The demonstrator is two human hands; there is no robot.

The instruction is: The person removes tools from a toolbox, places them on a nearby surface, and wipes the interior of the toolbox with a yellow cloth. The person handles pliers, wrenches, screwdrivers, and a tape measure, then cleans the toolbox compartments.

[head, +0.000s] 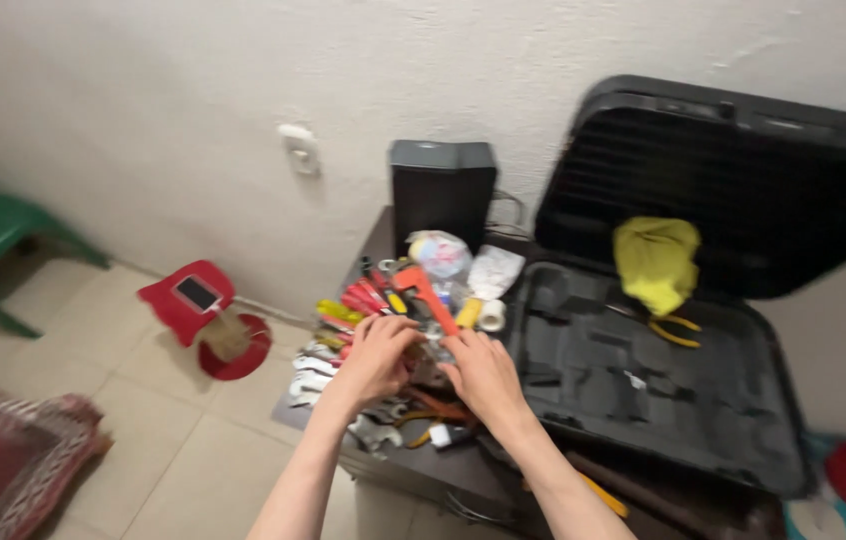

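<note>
Two hands are seen over a heap of hand tools on a dark table. The left hand is curled over the pile; what it grips cannot be told through the blur. The right hand lies flatter, its fingertips at the lower end of an orange wrench. The wrench's long axis runs up and leftward, away from both hands, the right being nearer. Beyond, an open black case is seen, a yellow cloth laid inside.

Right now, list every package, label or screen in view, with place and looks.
Dark-screened phone: on the red stool, floor left; flat rectangle, pale edge.
Clear plastic bag: table back, before the black box; crumpled, pale contents.
White plastic packet: beside the open black case; flat, crinkled.
</note>
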